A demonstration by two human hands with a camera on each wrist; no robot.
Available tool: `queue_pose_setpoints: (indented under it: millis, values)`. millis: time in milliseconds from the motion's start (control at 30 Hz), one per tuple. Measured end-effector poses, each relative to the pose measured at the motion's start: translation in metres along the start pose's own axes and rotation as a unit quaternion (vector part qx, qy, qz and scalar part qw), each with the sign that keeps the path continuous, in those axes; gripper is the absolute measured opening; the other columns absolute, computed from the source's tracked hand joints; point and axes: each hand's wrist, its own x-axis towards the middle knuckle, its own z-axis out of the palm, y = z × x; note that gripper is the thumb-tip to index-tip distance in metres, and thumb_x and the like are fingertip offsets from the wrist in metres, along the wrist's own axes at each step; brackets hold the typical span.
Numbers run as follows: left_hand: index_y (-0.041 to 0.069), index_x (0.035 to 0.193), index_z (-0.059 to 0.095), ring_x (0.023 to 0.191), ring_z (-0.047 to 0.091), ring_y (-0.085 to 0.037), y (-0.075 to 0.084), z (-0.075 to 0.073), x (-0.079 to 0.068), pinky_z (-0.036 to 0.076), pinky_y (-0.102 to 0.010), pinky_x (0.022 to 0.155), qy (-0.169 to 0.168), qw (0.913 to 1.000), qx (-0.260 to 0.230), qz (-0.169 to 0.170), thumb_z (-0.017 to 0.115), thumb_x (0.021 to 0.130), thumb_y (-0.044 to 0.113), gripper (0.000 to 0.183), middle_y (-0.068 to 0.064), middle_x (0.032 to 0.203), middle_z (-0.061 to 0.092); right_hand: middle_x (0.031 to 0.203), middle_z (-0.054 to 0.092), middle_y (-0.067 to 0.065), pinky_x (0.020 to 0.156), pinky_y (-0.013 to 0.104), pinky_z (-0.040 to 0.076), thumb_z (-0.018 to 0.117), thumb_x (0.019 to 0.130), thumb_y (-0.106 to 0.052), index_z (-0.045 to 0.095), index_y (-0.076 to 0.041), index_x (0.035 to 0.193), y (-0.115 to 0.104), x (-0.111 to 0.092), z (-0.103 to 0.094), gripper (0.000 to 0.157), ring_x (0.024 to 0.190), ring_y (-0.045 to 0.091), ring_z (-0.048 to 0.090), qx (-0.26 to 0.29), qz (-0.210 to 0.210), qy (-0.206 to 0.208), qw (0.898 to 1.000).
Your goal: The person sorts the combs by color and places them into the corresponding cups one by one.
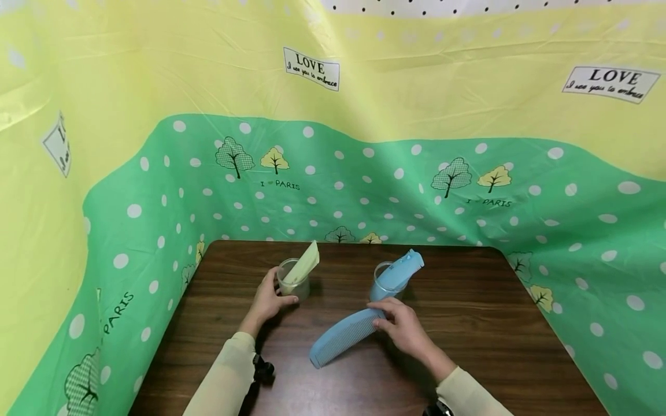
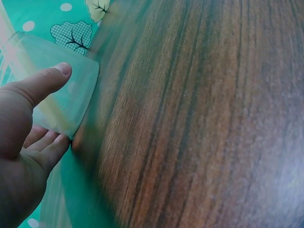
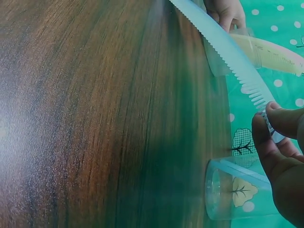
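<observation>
My left hand (image 1: pixel 267 299) is wrapped around a clear cup (image 1: pixel 300 292), its thumb on the near side. Inside that cup leans a pale yellow flat piece (image 1: pixel 304 266), comb-like in the right wrist view. Between thumb and fingers, my right hand (image 1: pixel 407 328) pinches one end of a blue comb (image 1: pixel 343 336). The comb slants down to the left above the table, teeth facing toward me. Just beyond the right hand stands a second clear cup (image 1: pixel 378 287) with a light blue flat piece (image 1: pixel 400 271) tilted in it; its lower part is partly hidden.
Both cups stand toward the back of a dark wooden table (image 1: pixel 458 300). A green and yellow patterned curtain (image 1: pixel 364 190) hangs behind the table and along its sides. Black wrist straps (image 1: pixel 262 370) sit over the pale sleeves.
</observation>
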Motion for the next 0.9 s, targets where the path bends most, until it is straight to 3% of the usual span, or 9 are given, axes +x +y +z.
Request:
queue_pose_setpoints:
  millis: [267,500,900]
  values:
    - [0.004,0.15,0.039,0.138,0.047,-0.041,0.0,0.0,0.0,0.05,-0.05,0.108,0.001,1.0,0.009,0.002,0.092,0.074,0.004,0.093,-0.022,0.152,0.043,0.108,0.067,0.011,0.065,0.023,0.057,0.074,0.089,0.005,0.074,-0.008,0.122,-0.003,0.0,-0.006,0.035,0.076,0.006,0.063,0.028,-0.016,0.013,0.999]
    - [0.006,0.151,0.039,0.139,0.047,-0.04,0.002,-0.001,-0.001,0.049,-0.051,0.109,-0.003,1.0,0.001,-0.004,0.092,0.074,0.004,0.093,-0.022,0.153,0.042,0.107,0.067,0.011,0.065,0.023,0.058,0.074,0.088,0.006,0.073,-0.003,0.121,-0.006,0.001,-0.011,0.034,0.074,0.006,0.064,0.03,-0.032,0.025,0.999]
    - [0.007,0.151,0.039,0.14,0.046,-0.038,-0.001,-0.001,0.001,0.05,-0.049,0.108,-0.004,1.0,0.0,-0.006,0.092,0.074,0.003,0.094,-0.02,0.153,0.043,0.113,0.069,0.011,0.065,0.024,0.058,0.074,0.09,0.002,0.074,-0.006,0.122,-0.016,0.003,-0.027,0.033,0.076,0.007,0.066,0.04,-0.021,0.043,0.998]
